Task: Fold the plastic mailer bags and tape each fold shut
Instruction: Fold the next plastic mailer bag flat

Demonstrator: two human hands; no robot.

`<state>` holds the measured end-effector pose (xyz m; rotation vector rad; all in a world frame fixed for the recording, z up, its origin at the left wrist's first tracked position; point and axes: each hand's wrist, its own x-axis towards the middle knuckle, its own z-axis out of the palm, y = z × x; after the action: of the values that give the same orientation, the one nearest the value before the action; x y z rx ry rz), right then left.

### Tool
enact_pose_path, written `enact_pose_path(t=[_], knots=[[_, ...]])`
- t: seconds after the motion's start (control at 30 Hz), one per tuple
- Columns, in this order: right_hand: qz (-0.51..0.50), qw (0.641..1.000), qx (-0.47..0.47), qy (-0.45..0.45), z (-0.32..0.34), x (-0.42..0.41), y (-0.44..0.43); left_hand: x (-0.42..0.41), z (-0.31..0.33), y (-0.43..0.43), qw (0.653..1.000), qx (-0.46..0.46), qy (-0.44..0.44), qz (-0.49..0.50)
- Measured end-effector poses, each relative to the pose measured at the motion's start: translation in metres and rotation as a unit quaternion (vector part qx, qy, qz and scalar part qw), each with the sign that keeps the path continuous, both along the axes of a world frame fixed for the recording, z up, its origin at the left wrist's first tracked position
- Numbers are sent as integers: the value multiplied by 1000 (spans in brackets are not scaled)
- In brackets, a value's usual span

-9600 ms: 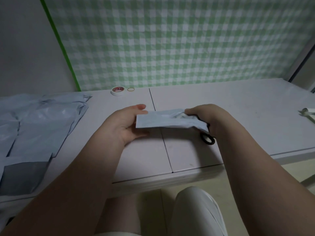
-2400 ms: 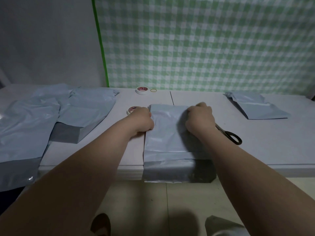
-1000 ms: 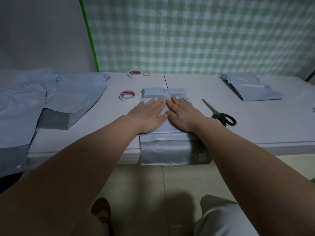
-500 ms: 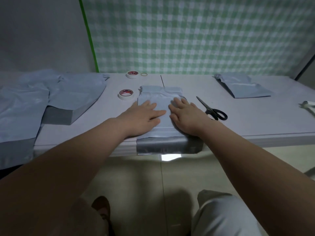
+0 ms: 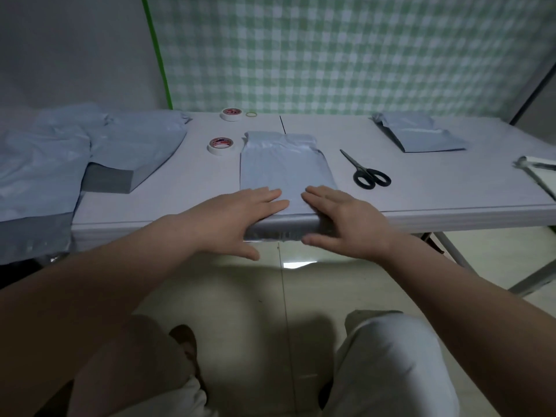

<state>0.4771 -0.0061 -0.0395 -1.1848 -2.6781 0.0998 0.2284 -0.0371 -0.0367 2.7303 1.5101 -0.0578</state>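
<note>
The mailer bag [image 5: 285,164] is pressed flat at the front edge of the table [image 5: 436,191] under both hands, the left hand [image 5: 237,215] and right hand [image 5: 346,221] laid side by side, fingers straight, thumbs spread below the edge, nothing gripped; the bag's near end is draped over that edge between the thumbs. A tape roll [image 5: 221,145] is seen beyond the left hand, scissors [image 5: 365,171] beyond the right, and unfolded bags [image 5: 135,145] are piled well to the left.

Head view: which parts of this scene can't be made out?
Head view only.
- mailer bag near end: covered by the left hand and right hand, draped over the table edge.
- nearer tape roll label: too small to read.
- white object far right: cut off by frame edge.
</note>
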Motion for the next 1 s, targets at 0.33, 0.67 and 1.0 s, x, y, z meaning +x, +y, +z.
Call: enact_pose_path(t=[0.33,0.67,1.0], knots=[[31,988,148,-9,-19,23,3,-13,-14,-13,986,129,-102,-6],[-83,975,24,206,-4,17,6,-10,1,-12,983,49,-174,28],[-197,907,-86,362,13,2,27,6,7,11,892,63,-380,235]])
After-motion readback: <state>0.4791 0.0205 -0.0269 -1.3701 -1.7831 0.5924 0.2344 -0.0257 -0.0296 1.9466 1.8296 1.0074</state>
